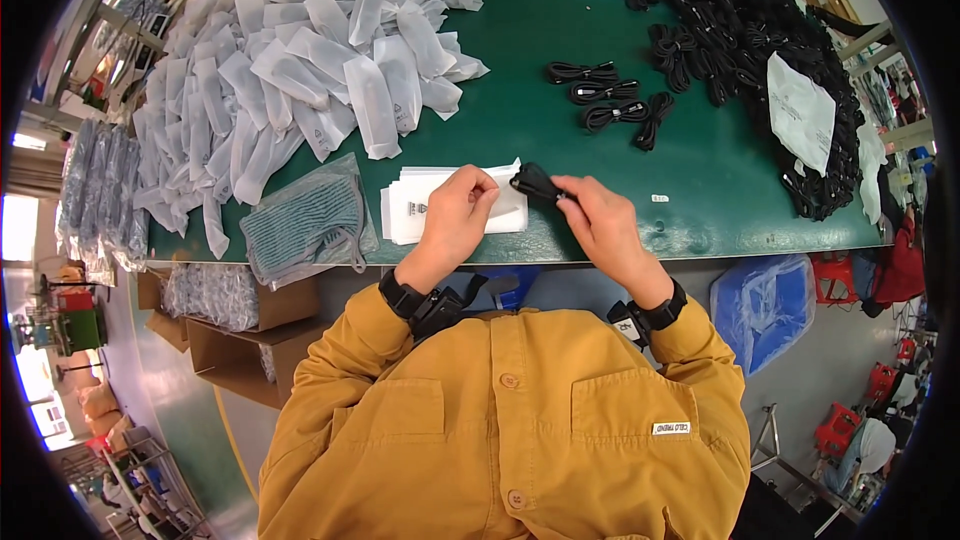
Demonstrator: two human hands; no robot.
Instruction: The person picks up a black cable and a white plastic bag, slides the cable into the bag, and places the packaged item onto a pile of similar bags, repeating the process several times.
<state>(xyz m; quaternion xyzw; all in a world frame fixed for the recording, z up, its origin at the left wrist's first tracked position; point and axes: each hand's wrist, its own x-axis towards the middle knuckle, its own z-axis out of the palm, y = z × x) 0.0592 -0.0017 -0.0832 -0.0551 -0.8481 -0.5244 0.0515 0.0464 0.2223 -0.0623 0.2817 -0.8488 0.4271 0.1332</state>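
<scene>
Pinched between thumb and fingers of the right hand point(603, 223): a small black coiled cable point(534, 181), held just above the near edge of the green table point(560, 60). Closed around the top of a flat white pouch point(505, 202) with the left hand point(458, 212), fingers curled over its edge, cable end right at the pouch mouth. Touching or just apart, hard to tell from here.

Looks light, that cable, and springy: a bundled coil, likely to loosen if gripped only by one loop. Best taken across the middle of the bundle, where the wraps sit together. Probably a bit slick on the jacket, not fragile. The pouch, thin and floppy, probably slippery film; best held near the open end so the mouth stays wide.

Under the left hand, a short stack of white pouches point(410, 205) lying flat. Just left of that, a clear bag of grey-green pieces point(305, 222) at the table edge. Further back left, a big heap of filled white pouches point(300, 50). Back centre, four loose cable coils point(612, 100) set apart in a small group; beyond them to the right, a sprawling pile of black cables point(740, 20) with one white bag point(800, 110) resting on it. Below the table, cardboard boxes point(235, 340) on the left, a blue bin point(765, 305) on the right.
</scene>
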